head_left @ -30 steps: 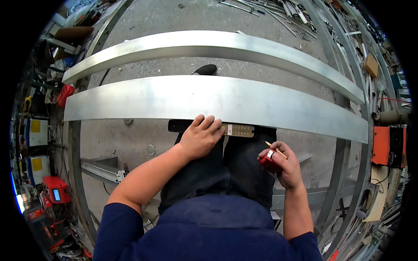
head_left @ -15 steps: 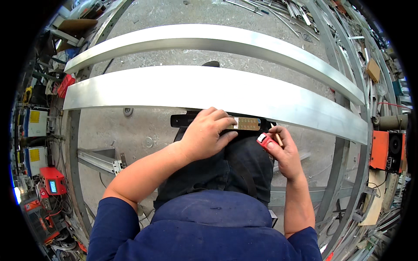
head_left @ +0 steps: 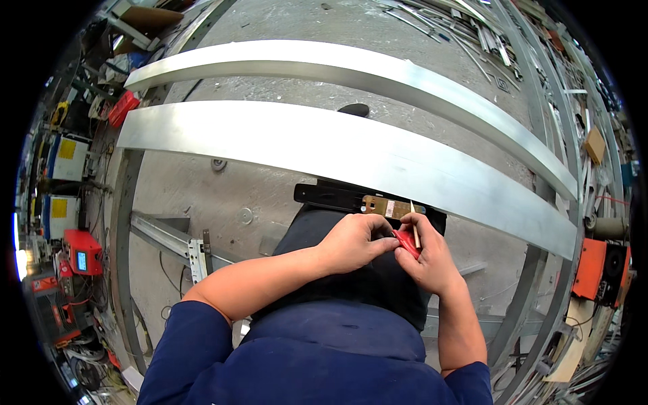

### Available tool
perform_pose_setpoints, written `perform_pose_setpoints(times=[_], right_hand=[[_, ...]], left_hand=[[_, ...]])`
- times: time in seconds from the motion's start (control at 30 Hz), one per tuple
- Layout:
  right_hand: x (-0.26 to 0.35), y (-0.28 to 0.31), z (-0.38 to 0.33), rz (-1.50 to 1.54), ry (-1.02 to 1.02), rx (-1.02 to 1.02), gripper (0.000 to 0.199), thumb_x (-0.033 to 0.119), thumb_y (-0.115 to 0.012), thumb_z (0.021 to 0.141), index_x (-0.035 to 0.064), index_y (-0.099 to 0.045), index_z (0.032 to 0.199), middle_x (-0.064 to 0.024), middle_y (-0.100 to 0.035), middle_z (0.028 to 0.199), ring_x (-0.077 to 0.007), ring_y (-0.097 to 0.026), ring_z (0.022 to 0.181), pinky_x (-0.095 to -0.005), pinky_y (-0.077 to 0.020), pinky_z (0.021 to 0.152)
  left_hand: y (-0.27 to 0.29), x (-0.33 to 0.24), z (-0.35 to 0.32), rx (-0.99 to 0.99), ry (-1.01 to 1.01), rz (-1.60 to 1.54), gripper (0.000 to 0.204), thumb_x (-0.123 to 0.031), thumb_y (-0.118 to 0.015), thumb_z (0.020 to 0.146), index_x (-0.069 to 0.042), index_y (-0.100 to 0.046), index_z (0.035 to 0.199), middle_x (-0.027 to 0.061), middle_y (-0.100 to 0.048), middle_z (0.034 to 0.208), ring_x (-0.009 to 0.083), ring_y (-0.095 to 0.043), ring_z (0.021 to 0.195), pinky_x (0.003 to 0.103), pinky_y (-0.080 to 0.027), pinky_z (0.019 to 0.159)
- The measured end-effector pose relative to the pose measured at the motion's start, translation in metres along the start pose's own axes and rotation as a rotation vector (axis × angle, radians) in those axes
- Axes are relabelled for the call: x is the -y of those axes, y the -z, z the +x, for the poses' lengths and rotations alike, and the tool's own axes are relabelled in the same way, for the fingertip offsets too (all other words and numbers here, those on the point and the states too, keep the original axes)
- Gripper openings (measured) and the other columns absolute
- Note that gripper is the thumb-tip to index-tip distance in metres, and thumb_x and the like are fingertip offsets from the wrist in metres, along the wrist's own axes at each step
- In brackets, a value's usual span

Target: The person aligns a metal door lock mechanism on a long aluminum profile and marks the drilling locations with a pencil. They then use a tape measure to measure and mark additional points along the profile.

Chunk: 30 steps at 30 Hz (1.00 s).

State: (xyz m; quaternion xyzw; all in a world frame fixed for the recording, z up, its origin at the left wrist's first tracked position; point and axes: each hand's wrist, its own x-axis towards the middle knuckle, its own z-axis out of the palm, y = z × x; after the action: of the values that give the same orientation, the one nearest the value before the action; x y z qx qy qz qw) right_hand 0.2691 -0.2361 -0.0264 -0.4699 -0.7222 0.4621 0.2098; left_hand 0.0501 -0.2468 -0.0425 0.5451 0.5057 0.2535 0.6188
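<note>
My right hand (head_left: pixel 428 262) is closed round a small red tape measure (head_left: pixel 407 241) and also holds a pencil (head_left: pixel 414 226) upright between its fingers. My left hand (head_left: pixel 352 243) is closed, thumb and fingers pinched at the left end of the tape measure; whether any blade is pulled out is hidden. Just beyond my hands, a brass-coloured plate (head_left: pixel 379 205) with small holes and a pale label lies over a long black bar (head_left: pixel 327 195). That bar rests across my thighs, along the near edge of a wide silver metal beam (head_left: pixel 270 138).
A second silver beam (head_left: pixel 324 66) runs parallel behind the first, both lying across a metal frame (head_left: pixel 127 202). At left stand a red device (head_left: pixel 84 252) with a lit screen and tangled cables. An orange machine (head_left: pixel 591 268) stands at right. Metal offcuts (head_left: pixel 472 34) litter the far floor.
My left hand has left the brass-coloured plate and moved right to the tape measure. My right hand has come slightly left and nearer. The view has shifted and tilted.
</note>
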Motion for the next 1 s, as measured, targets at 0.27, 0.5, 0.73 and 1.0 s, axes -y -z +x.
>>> perform_pose_setpoints(times=[0.27, 0.5, 0.73, 1.0], right_hand=[[-0.006, 0.055, -0.01, -0.411, -0.124, -0.06, 0.035, 0.005, -0.065, 0.085, 0.0001, -0.063, 0.12, -0.0212, -0.067, 0.107, -0.0393, -0.067, 0.103, -0.0451, -0.0544, 0.091], [-0.081, 0.151, -0.04, -0.498, -0.269, -0.165, 0.012, -0.002, -0.061, 0.088, -0.0017, -0.065, 0.099, -0.0114, -0.062, 0.09, -0.0256, -0.059, 0.083, -0.0363, -0.0483, 0.076], [-0.098, 0.137, -0.031, -0.306, -0.304, -0.129, 0.003, -0.001, -0.061, 0.096, -0.0013, -0.061, 0.092, -0.0046, -0.055, 0.085, -0.012, -0.054, 0.057, -0.0293, -0.0437, 0.054], [-0.093, 0.137, -0.013, -0.315, -0.368, -0.108, 0.009, 0.003, -0.065, 0.098, -0.0012, -0.061, 0.091, -0.0033, -0.056, 0.082, -0.0102, -0.057, 0.054, -0.0288, -0.0433, 0.052]], left_hand=[[0.101, 0.015, -0.045, -0.134, -0.146, -0.026, 0.013, -0.007, -0.078, 0.086, -0.005, -0.066, 0.091, -0.0014, -0.063, 0.085, 0.008, -0.058, 0.081, 0.027, -0.049, 0.073], [0.24, 0.063, -0.068, -0.231, -0.043, -0.102, 0.014, -0.015, -0.074, 0.088, -0.003, -0.069, 0.094, 0.0034, -0.067, 0.092, 0.0142, -0.062, 0.087, 0.032, -0.05, 0.084], [0.23, 0.078, -0.032, -0.197, 0.173, 0.292, 0.013, -0.011, -0.065, 0.093, 0.0, -0.068, 0.099, 0.0049, -0.068, 0.082, 0.0142, -0.058, 0.074, 0.033, -0.051, 0.072], [0.197, 0.075, -0.023, 0.008, -0.23, 1.04, 0.023, -0.017, -0.062, 0.099, -0.003, -0.073, 0.114, 0.0216, -0.074, 0.099, 0.0415, -0.07, 0.097, 0.049, -0.055, 0.088]])
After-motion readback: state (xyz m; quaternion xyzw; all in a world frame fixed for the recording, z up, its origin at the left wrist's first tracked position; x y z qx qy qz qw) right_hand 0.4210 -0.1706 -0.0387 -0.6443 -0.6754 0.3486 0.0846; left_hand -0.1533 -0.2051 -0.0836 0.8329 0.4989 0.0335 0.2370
